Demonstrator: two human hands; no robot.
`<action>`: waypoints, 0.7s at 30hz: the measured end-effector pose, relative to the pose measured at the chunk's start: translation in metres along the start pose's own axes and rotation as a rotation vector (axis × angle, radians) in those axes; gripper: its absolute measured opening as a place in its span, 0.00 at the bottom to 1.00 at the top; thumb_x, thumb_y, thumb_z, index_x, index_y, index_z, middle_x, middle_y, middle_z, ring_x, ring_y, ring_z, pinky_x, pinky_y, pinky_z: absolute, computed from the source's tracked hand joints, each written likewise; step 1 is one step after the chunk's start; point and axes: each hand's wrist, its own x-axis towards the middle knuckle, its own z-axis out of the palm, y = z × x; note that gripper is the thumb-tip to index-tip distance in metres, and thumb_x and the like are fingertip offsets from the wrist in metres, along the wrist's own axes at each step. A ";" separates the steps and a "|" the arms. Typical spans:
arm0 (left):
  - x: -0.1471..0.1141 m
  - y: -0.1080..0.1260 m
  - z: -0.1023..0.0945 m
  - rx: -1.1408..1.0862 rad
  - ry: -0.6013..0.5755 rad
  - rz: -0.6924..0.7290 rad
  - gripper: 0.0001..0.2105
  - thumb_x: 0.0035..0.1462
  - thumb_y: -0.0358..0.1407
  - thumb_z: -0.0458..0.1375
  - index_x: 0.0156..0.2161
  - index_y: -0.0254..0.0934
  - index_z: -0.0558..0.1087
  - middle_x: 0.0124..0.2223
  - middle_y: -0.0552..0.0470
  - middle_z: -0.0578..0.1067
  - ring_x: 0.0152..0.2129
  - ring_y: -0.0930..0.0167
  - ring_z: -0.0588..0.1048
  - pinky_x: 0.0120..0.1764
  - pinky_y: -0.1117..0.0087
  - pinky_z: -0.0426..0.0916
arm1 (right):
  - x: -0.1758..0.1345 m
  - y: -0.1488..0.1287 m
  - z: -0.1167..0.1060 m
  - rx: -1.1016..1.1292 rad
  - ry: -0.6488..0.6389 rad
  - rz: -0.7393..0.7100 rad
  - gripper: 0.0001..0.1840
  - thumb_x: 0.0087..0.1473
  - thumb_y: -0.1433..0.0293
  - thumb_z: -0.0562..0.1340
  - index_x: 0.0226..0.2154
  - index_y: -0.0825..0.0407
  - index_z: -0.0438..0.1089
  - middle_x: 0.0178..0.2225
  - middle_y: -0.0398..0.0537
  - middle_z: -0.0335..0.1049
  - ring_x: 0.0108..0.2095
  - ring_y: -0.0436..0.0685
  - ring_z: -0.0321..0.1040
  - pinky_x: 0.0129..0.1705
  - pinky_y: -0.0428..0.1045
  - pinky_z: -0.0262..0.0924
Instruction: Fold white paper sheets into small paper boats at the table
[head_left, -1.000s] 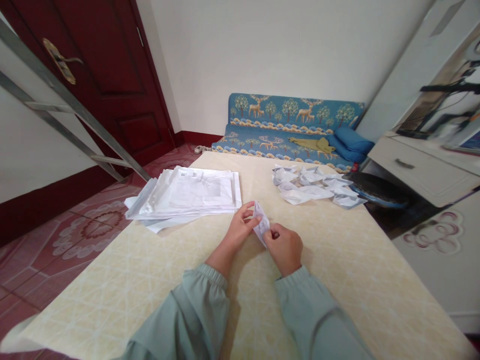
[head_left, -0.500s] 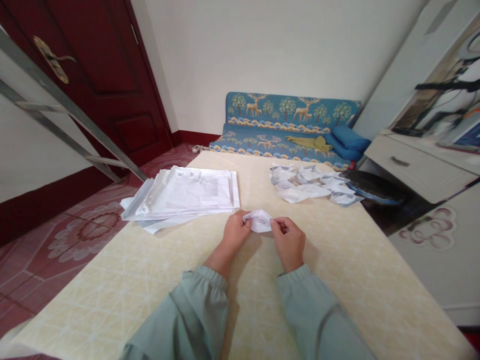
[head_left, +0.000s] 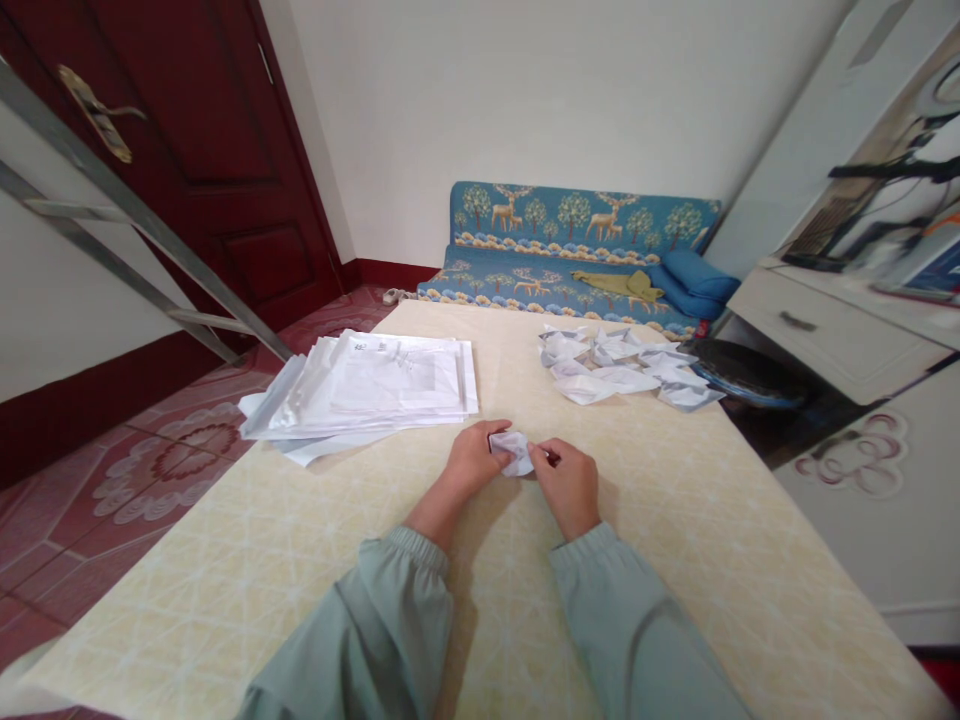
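A small folded white paper (head_left: 513,453) is held between my two hands, just above the table (head_left: 510,600). My left hand (head_left: 474,458) grips its left end, with the thumb in front and the fingers behind. At the right end, my right hand (head_left: 568,482) pinches the edge between thumb and curled fingers. Beyond my right hand lies a group of folded white paper pieces (head_left: 611,382), several of them close together. A stack of white paper sheets (head_left: 397,375), some with writing, is to the left of my left hand.
Behind the table stands a blue sofa (head_left: 517,265) with a deer pattern, an olive cloth (head_left: 619,284) and a blue cushion (head_left: 697,275). A metal ladder (head_left: 150,230) leans at the left by a dark red door (head_left: 195,130). On the right is a white cabinet (head_left: 825,330).
My right hand has moved left, closer to my left hand. The folded paper between them now looks narrower and turned, and my left hand reaches farther around it.
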 end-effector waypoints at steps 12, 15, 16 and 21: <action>0.007 -0.007 -0.002 -0.063 0.265 -0.081 0.33 0.27 0.26 0.69 0.47 0.35 0.72 0.34 0.50 0.74 0.30 0.68 0.72 0.38 0.66 0.68 | -0.004 -0.010 -0.011 -0.026 -0.106 0.036 0.18 0.47 0.63 0.58 0.12 0.52 0.65 0.13 0.41 0.62 0.18 0.49 0.58 0.22 0.44 0.46; 0.008 -0.012 -0.004 -0.096 0.165 -0.064 0.35 0.31 0.25 0.67 0.52 0.35 0.68 0.32 0.51 0.75 0.28 0.70 0.73 0.33 0.70 0.70 | -0.003 -0.009 -0.011 0.096 -0.148 0.051 0.20 0.48 0.61 0.58 0.11 0.52 0.63 0.12 0.39 0.58 0.18 0.49 0.56 0.21 0.44 0.47; 0.008 -0.013 -0.004 -0.109 0.118 -0.052 0.36 0.32 0.24 0.66 0.53 0.34 0.67 0.32 0.52 0.75 0.27 0.71 0.73 0.32 0.70 0.70 | -0.002 -0.008 -0.011 0.142 -0.128 0.064 0.20 0.48 0.60 0.58 0.12 0.52 0.64 0.13 0.39 0.59 0.18 0.49 0.57 0.22 0.44 0.48; 0.007 -0.012 -0.005 -0.191 -0.109 0.057 0.40 0.35 0.23 0.64 0.58 0.37 0.62 0.34 0.53 0.75 0.26 0.72 0.74 0.32 0.71 0.70 | 0.002 -0.004 -0.009 0.224 -0.079 0.101 0.14 0.48 0.59 0.58 0.24 0.52 0.71 0.21 0.44 0.70 0.23 0.52 0.64 0.26 0.45 0.53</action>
